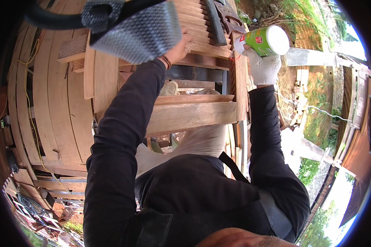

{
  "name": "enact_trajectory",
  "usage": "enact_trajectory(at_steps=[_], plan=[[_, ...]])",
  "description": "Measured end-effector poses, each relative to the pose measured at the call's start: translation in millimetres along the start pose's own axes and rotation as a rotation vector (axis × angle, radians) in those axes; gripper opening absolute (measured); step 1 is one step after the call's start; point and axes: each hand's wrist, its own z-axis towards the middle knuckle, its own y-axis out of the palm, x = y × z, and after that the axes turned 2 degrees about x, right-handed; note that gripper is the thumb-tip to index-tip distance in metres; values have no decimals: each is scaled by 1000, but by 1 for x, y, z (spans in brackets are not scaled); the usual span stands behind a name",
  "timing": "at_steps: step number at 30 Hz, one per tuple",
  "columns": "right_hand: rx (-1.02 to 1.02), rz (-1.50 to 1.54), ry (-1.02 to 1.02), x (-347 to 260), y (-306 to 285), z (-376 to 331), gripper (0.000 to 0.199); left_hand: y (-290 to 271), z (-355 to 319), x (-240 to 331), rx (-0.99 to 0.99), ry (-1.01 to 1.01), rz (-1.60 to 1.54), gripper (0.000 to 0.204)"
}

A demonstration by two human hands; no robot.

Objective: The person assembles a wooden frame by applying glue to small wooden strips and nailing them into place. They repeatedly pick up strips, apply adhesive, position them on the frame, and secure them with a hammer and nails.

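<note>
Outdoor wooden frame (193,115) | right hand (263,68) grip clenched round bottle (264,40); left hand (178,50) unclear

Green-and-white cylindrical bottle (264,40) — red label patch, upper right, tilted, against the wooden frame (239,78)

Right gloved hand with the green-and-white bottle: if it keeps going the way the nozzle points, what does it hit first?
Probably the upright wooden frame post: the right hand in its white knit glove tips the green-and-white bottle with its nozzle already at the post's top. Actual contact is unclear.
</note>
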Motion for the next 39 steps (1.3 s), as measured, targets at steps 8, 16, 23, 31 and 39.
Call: enact_trajectory(at_steps=[8, 16, 23, 31, 39], plan=[[-19, 351, -440, -48, 16, 24, 68, 8, 1, -5, -4, -33, -27, 28], [-257, -138, -923, -77, 196, 81, 62, -11, 9, 11, -210, -88, 79, 37], [-298, 22, -567, -86, 212, 65, 46, 4, 0, -15, -203, -87, 71, 34], [-250, 24, -522, -23, 142, -38, 56, -40, -15, -10, -45, -35, 104, 44], [-309, -17, -738, -2, 173, -25, 30, -46, -28, -36, 34, 21, 81, 44]])
